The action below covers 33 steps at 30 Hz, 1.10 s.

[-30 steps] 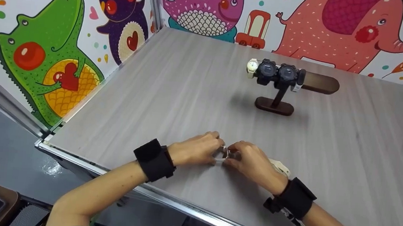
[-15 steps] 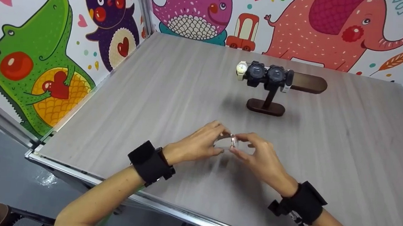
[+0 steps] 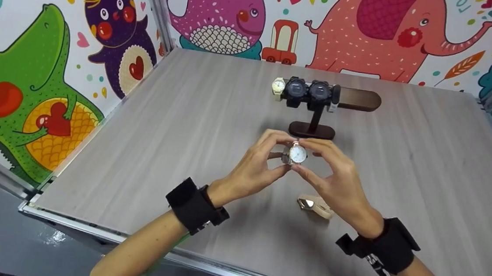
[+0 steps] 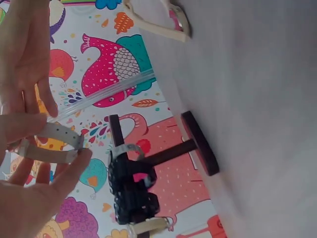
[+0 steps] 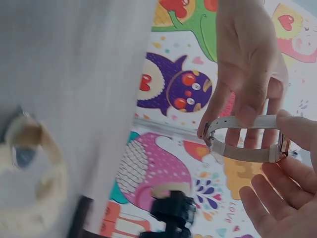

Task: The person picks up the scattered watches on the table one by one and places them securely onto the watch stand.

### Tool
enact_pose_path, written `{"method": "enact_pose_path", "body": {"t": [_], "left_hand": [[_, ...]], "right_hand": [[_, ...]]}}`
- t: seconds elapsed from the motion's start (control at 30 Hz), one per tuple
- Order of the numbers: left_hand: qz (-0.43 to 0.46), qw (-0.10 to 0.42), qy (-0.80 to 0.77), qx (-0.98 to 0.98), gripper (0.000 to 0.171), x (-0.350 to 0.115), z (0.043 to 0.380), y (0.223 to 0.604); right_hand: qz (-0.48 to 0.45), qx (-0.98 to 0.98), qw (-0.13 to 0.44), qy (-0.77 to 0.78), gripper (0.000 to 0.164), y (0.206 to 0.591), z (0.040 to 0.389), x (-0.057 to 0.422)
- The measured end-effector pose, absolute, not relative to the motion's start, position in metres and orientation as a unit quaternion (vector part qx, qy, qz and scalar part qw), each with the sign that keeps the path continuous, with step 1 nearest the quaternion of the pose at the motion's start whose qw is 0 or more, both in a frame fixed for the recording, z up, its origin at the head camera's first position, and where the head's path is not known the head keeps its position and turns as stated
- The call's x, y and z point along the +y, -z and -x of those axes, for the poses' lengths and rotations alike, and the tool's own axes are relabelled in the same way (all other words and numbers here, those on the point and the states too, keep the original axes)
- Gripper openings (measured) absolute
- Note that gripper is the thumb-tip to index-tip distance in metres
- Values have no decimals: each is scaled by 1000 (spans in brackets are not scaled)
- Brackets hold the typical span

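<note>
In the head view, a white-strapped watch (image 3: 297, 154) is held in the air above the desk (image 3: 211, 126), between the two hands of a person, with its pale round dial turned toward the wearer of the camera. The left hand (image 3: 254, 167) is pinching the strap with thumb and fingertips, and the watch lies at two o'clock from the middle of this hand. The right hand (image 3: 337, 176) is pinching the case side of the same watch between thumb and index finger, so that for this hand the watch lies at ten o'clock. In both wrist views the strap forms a loop, and holes can be seen in it. At five o'clock from the held watch, near the right hand, a beige-strapped watch (image 3: 317, 206) lies on the desk. At about one o'clock stands a dark brown watch stand (image 3: 359, 99), whose crossbar carries a cream watch (image 3: 278, 86) at its nine o'clock end and, just beside it, two black watches (image 3: 296, 88). Each wrist wears a black band (image 3: 194, 206).
</note>
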<state>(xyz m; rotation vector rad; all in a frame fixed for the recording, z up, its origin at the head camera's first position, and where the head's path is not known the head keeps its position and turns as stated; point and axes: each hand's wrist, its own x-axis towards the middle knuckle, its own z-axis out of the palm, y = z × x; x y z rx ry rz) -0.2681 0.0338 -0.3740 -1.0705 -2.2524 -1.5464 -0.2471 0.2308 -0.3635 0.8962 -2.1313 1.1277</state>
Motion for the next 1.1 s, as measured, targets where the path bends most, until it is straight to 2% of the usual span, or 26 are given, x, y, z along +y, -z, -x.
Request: {"method": "enact_pose_path", "body": {"t": [0.33, 0.83, 1.1], "left_hand": [[392, 139, 559, -717, 48, 54, 269, 369], [419, 143, 552, -707, 48, 75, 281, 376], [416, 184, 470, -756, 61, 79, 295, 378]], "right_hand": [[-367, -789, 315, -379, 53, 345, 244, 245], [-356, -785, 348, -370, 55, 354, 249, 262], [-350, -786, 367, -354, 59, 359, 262, 278]]}}
